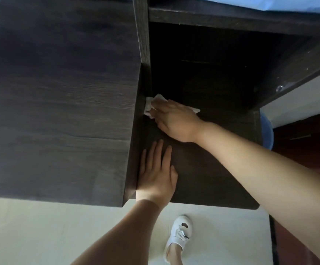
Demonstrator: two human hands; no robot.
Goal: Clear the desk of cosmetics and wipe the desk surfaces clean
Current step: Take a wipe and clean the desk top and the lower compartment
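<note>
A dark wood-grain desk (59, 111) fills most of the view. Its higher top spreads across the left, and a lower shelf surface (203, 169) sits to the right of it, set down below the top's right edge and reaching back into a shadowed recess. A vertical divider panel (142, 35) rises at the back between the 2 levels, and a dark horizontal board (231, 18) runs across the top of the recess. Pale blue fabric (270, 1) shows along the upper edge of the frame.

Below the desk lies a pale floor (40, 236), and to the right a reddish-brown floor area (308, 142) shows beyond the shelf's side panel. Something round and blue (267, 131) peeks out just beside that side panel; what it is cannot be told.

2 bare forearms reach in from the bottom. The right hand (174, 121) lies on the lower shelf with its fingers curled over a crumpled white wipe (151, 106), pressing it into the corner where the shelf meets the step of the higher top. The left hand (157, 173) rests flat on the same shelf nearer the front edge, fingers straight and slightly spread, holding nothing, its outer edge touching the step.

1 white shoe (180, 234) stands on the pale floor below the shelf's front edge.
</note>
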